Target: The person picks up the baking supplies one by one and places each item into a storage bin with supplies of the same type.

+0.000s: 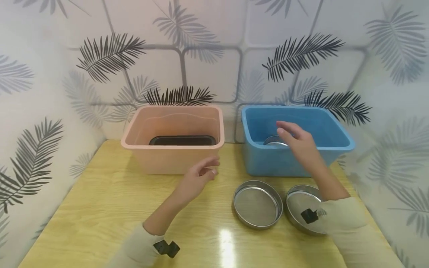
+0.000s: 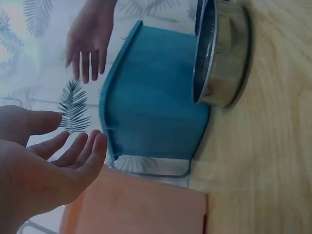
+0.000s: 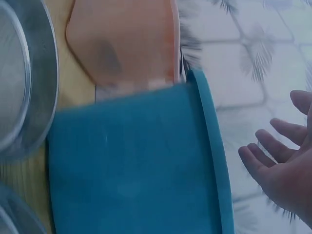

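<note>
In the head view my right hand (image 1: 298, 139) hovers over the front rim of the blue bin (image 1: 281, 162), its fingers loosely bent around nothing. Inside that bin part of a round metal sieve (image 1: 275, 140) shows. My left hand (image 1: 196, 182) hangs in the air before the peach bin (image 1: 167, 162), fingers relaxed and holding nothing. Within the peach bin lies a dark, black-edged object (image 1: 182, 140), mostly hidden by the front wall. Two round metal sieves rest on the table: one sieve (image 1: 258, 204) between my arms, the other sieve (image 1: 299, 204) partly under my right sleeve.
The yellow wood-grain table (image 1: 100, 208) carries both bins at its far side, with a gap between them. Behind them rises a wall (image 1: 214, 74) with a leaf pattern. A similar patterned surface stands along the left and right sides.
</note>
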### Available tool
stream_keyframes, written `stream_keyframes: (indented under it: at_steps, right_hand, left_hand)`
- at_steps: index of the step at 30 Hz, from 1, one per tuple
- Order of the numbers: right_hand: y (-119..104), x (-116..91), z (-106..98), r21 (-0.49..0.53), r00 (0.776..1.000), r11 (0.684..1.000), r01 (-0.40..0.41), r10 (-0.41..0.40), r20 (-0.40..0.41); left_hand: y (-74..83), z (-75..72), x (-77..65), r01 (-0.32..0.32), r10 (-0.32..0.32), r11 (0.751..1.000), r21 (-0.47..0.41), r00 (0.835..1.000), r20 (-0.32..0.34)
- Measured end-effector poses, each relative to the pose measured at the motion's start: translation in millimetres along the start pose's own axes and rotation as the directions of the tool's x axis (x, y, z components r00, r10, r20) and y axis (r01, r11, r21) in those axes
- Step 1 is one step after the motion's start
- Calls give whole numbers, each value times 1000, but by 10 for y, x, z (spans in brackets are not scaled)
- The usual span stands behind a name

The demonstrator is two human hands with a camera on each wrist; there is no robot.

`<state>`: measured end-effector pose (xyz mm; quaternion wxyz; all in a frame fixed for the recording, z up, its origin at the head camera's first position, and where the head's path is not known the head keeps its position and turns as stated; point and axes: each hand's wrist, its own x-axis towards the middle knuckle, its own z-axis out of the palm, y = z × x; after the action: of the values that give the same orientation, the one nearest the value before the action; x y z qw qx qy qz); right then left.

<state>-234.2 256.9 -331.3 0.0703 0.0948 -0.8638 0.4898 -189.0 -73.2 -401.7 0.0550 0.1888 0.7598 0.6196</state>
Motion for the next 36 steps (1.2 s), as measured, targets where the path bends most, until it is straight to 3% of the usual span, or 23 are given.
stream_keyframes:
  at_steps: [6,15,19,24,27,29,30,32,34,36]
  right_hand:
    - [235,-2,-530,-73,996,996,-52,46,-72]
    - [696,54,-1286,-148,985,981,-122,101,-143]
    - [868,38,-1488,-124,989,984,-130,119,-92]
    - [1096,16,-1588,-177,990,974,-142,139,-24]
    - [1261,7,-1588,-63,992,990,-128,128,-1]
    - [1358,2,-1580,145,996,985,-94,92,18]
    - [1401,0,-1577,269,997,960,-74,70,27]
    - [1463,-6,-1573,473,999,880,-46,32,36]
    - [1506,-14,-1573,608,999,793,-39,8,54]
    - [1534,-25,-1575,655,998,754,-43,2,64]
  left_hand:
    - [-189,202,35,38,-39,999,36,999,35]
    - [-467,451,51,120,-121,993,10,984,131]
    - [-565,530,46,147,-144,989,-4,977,158]
    - [-626,585,21,164,-158,986,-21,971,177]
    - [-647,622,20,175,-166,984,-33,968,187]
    - [-661,656,23,185,-172,982,-45,965,197]
    - [-670,676,28,189,-174,981,-55,963,205]
    - [-687,716,31,191,-173,980,-61,959,224]
    - [-695,756,37,191,-170,979,-66,956,239]
    - [-700,791,41,184,-165,981,-59,955,248]
